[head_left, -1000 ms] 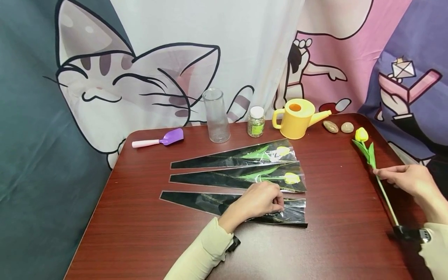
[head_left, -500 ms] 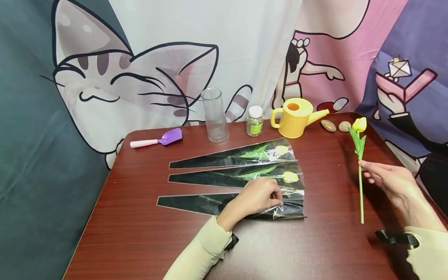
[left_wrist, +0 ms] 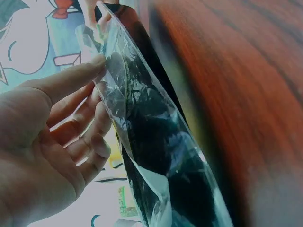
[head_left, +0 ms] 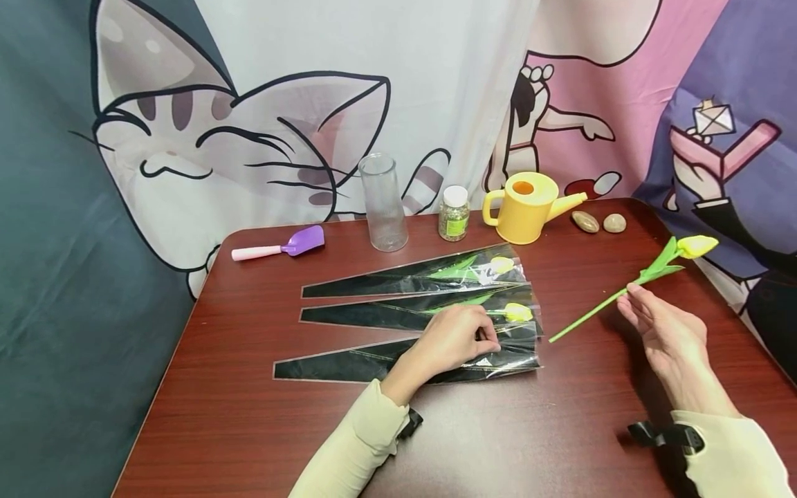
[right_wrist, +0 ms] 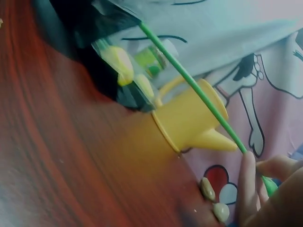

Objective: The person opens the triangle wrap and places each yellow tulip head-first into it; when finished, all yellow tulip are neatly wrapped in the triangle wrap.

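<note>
- Right hand, right of frame: grip pinches the tulip stem, lifted above the table.
- Left hand, centre: grip pinches the nearest plastic sleeve.

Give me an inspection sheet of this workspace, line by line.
Surface: dark red wood-grain table, round-cornered.
Job's things: loose yellow tulip held above the table, stem end aimed at the nearest sleeve, whose mouth is lifted; two wrapped tulips lie behind it.
Clutter: purple scoop, clear vase, small jar, yellow watering can, two pebbles along the far edge.
Grips: left hand pinches the sleeve's open end; right hand pinches the tulip stem.
Cables: nothing seen; black wrist straps only.
Surroundings: cartoon cat cloth backdrop.
</note>
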Available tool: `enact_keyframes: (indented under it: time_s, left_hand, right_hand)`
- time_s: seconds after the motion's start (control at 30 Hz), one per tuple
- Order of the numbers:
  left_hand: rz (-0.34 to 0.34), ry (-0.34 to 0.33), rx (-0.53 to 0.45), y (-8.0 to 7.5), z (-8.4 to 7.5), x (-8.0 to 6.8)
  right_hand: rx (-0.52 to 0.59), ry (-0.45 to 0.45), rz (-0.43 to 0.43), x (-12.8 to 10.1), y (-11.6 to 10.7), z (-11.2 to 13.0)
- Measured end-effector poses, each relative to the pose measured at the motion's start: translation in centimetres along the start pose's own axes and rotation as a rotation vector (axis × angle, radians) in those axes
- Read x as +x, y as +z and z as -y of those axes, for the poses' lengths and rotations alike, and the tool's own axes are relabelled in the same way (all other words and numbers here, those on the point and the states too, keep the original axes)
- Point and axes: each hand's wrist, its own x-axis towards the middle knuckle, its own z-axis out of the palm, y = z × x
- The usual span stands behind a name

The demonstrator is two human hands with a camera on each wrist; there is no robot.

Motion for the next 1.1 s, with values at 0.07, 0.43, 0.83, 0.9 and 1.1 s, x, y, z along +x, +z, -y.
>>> enact_keyframes:
  time_s: [0.07,0.43,0.83,0.9,1.1]
  left_hand:
    - [-0.009,-0.007,-0.009,-0.1,0.0,0.1]
    - [-0.053,-0.024,-0.006,0.1,0.3,0.3]
    - [-0.060,-0.046,-0.008,0.1,0.3,0.2]
    - [-0.063,-0.046,-0.008,0.2,0.3,0.2]
    - [-0.066,-0.047,-0.013,0.2,0.2,0.3]
  right_hand:
    - [0.008,-0.035,-0.033,-0.3,0.2,-0.5]
    - [0.042,-0.130,-0.076,-1.9,0.3,-1.8]
    - [0.121,-0.145,-0.097,-3.1,0.3,-1.4]
    - [0.132,-0.143,-0.113,-3.3,0.3,-1.1]
    - [0.120,-0.160,-0.088,-3.7,0.7,-1.7]
